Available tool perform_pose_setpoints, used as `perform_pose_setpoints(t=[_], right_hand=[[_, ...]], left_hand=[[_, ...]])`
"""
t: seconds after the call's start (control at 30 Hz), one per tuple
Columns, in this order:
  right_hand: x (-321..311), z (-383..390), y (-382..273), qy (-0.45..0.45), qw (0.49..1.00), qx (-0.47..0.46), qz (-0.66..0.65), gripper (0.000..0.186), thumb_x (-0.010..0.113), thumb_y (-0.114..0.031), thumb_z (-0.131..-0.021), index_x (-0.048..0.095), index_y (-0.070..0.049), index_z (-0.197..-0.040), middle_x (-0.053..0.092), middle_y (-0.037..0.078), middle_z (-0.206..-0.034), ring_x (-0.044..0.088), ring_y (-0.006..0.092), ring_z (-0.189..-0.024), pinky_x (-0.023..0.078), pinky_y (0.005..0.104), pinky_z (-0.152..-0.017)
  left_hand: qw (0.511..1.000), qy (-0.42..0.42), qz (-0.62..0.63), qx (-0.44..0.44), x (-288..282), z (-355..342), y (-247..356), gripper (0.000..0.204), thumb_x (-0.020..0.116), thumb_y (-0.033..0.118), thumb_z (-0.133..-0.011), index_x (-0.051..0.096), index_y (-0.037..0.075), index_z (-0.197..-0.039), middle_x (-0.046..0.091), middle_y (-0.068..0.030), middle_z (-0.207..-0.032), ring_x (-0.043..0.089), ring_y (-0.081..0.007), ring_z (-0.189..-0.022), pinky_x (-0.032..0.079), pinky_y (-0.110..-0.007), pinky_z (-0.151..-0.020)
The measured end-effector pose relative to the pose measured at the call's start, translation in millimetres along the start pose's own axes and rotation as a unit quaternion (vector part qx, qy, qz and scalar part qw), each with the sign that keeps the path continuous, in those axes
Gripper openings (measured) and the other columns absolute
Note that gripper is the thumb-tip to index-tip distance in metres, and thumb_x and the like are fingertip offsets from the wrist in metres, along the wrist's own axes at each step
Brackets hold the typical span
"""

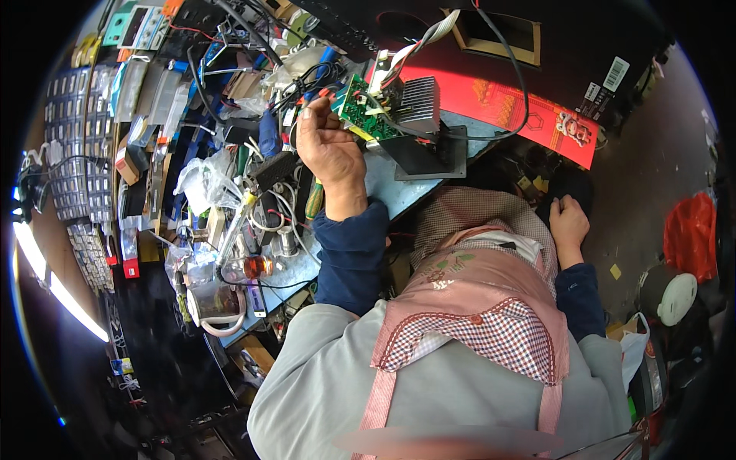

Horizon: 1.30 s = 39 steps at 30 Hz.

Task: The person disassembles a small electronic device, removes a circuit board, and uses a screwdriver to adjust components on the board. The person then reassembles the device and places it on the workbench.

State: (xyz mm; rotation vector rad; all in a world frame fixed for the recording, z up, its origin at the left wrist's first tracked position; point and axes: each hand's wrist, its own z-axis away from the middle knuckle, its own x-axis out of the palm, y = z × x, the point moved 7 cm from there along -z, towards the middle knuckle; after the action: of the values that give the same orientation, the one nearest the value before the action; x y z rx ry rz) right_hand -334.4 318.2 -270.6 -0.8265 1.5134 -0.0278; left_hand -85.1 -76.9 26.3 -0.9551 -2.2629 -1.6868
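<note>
Over the blue tabletop, one green circuit board lies just right of the left hand.
Its long edge slants down rightward; one finned heatsink stands beyond. The left hand, nearer, curls beside the board, grip unclear; the right hand rests well apart, bent, contents hidden.

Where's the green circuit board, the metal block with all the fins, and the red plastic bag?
Green circuit board [360, 110]: head view, on its green face.
Finned metal block [421, 104]: head view, middle of its ridged side.
Red plastic bag [690, 239]: head view, on its crumpled middle.
</note>
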Motion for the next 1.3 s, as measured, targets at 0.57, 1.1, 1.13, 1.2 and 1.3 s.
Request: perform_pose_setpoints(t=[0.57,1.1,1.13,1.2,1.3], right_hand=[[3.2,2.5,0.3,-0.002,1.000,-0.014,0.012,0.031,0.072,-0.035,-0.097,0.063,-0.009,-0.082,0.072,0.013,-0.084,0.071,0.0433,-0.077,0.054,0.0560,-0.066],[1.6,6.0,-3.0,0.033,0.997,-0.061,0.018,0.029,0.073,-0.032,-0.095,0.064,-0.009,-0.079,0.071,0.012,-0.081,0.069,0.0415,-0.072,0.053,0.0545,-0.063],[1.9,5.3,-3.9,0.035,0.997,-0.065,0.018,0.029,0.073,-0.032,-0.095,0.064,-0.009,-0.079,0.071,0.012,-0.081,0.069,0.0415,-0.072,0.053,0.0546,-0.063],[3.4,4.9,-4.2,0.037,0.997,-0.067,0.032,0.030,0.072,-0.033,-0.095,0.064,-0.009,-0.078,0.072,0.013,-0.081,0.069,0.0417,-0.072,0.053,0.0552,-0.063],[1.7,6.6,-3.0,0.026,0.997,-0.061,0.033,0.031,0.072,-0.034,-0.095,0.064,-0.010,-0.078,0.071,0.013,-0.080,0.069,0.0420,-0.071,0.053,0.0553,-0.063]], left_hand=[[0.997,0.057,-0.012,-0.047,-20.4,6.0,4.9,0.030,0.060,0.029,-0.109,0.071,0.001,-0.105,0.074,-0.0114,-0.091,0.066,-0.0176,-0.071,0.055,-0.032,-0.065],[0.993,-0.059,-0.047,-0.093,12.7,24.6,6.8,0.041,0.060,0.036,-0.108,0.068,0.004,-0.133,0.067,-0.0033,-0.113,0.060,-0.0110,-0.097,0.050,-0.028,-0.085],[0.993,-0.060,-0.038,-0.095,13.1,23.2,5.5,0.042,0.061,0.036,-0.108,0.068,0.003,-0.133,0.068,-0.0048,-0.114,0.062,-0.0123,-0.098,0.052,-0.029,-0.086],[0.993,-0.053,-0.033,-0.100,14.1,23.5,6.0,0.043,0.061,0.037,-0.108,0.067,0.002,-0.133,0.068,-0.0062,-0.116,0.064,-0.0137,-0.100,0.053,-0.030,-0.086],[0.993,-0.059,-0.025,-0.100,9.6,23.4,7.1,0.044,0.063,0.036,-0.107,0.066,0.001,-0.134,0.069,-0.0090,-0.120,0.066,-0.0167,-0.105,0.055,-0.031,-0.087]])
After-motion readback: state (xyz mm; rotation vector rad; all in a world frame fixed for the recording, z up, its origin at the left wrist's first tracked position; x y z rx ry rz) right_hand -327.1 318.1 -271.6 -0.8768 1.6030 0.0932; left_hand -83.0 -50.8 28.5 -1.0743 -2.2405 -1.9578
